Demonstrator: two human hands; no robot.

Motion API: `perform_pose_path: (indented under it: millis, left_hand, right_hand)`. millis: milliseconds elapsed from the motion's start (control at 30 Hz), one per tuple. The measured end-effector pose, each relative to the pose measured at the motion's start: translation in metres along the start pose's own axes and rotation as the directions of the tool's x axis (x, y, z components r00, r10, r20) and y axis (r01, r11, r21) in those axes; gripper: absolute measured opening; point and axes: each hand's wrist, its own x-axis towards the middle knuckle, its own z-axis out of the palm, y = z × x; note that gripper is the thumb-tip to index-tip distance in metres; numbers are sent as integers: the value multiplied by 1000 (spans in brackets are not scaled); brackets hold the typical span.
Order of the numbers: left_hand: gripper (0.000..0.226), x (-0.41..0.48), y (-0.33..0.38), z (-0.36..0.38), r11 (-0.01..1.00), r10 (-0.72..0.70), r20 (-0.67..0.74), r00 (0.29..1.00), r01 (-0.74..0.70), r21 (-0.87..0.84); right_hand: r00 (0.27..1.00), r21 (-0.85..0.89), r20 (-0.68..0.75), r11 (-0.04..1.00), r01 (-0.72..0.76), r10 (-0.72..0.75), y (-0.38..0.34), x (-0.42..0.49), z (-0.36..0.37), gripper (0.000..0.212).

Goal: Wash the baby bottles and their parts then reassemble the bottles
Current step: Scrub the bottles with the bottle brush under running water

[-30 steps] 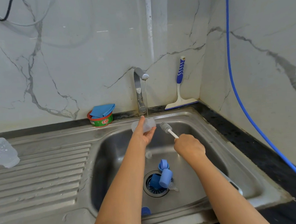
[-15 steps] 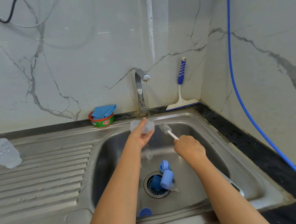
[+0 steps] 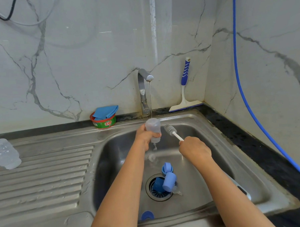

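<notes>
Nearest the viewer, a small blue bottle part (image 3: 147, 215) sits against the near wall of the steel sink (image 3: 216, 136), just short of the drain (image 3: 158, 196). On the drain lies a dark blue part (image 3: 157, 184), with a light blue bottle cap (image 3: 169, 181) on its side touching it. A blue ring (image 3: 167, 167) lies just beyond the drain and a clear teat (image 3: 177, 191) just to its right. Beyond the drain, above the basin, the left hand (image 3: 145, 136) has its fingers wrapped around a clear baby bottle (image 3: 153, 128). The bottle is held roughly upright under the water stream (image 3: 150, 99), and water drips from its lower end. To the right of it, the right hand (image 3: 194, 148) is closed around the white handle of a bottle brush (image 3: 171, 130). The bristle head is just beside the bottle; contact cannot be confirmed. Well left of the drain, a second clear bottle (image 3: 4, 154) lies on the ribbed drainboard. Farther back stands the tap (image 3: 143, 93), running. At the wall, behind and left of the drain, is a red and green Exo tub (image 3: 103, 122) with a blue cloth (image 3: 106, 111) on top. Behind and right, a blue-handled squeegee (image 3: 185, 87) leans upright. A blue hose (image 3: 239, 74) runs down the right wall.
</notes>
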Motion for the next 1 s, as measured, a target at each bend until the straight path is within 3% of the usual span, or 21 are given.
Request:
perform_pose_path:
  millis: [133,267,400,500,700,1000]
  left_hand:
    - [72,0,-2,0,998,-20,10,1000,21,-53]
    - [54,-5,7,3,943,-163,28,986,164,-290]
    - [52,-6,16,1,756,-284,64,957,264,-599]
    - [60,-4,17,3,610,-321,151,935,326,-722]
    - [71,-4,9,-6,423,-390,224,893,389,-818]
    - [73,-7,6,-10,424,-405,232,885,406,-809]
  right_hand:
    - [1000,-2,5,1000,-2,2,0,0,0,34]
    - [1000,0,6,1000,4,-4,0,1,1,34]
    - [1000,3,2,1000,0,0,0,1,0,34]
    - [1000,7,-2,1000,-3,4,1,0,-1,34]
    - [1000,17,-16,1000,4,-4,-1,0,-2,34]
    - [999,25,-37,999,21,-20,-2,-4,-5,38]
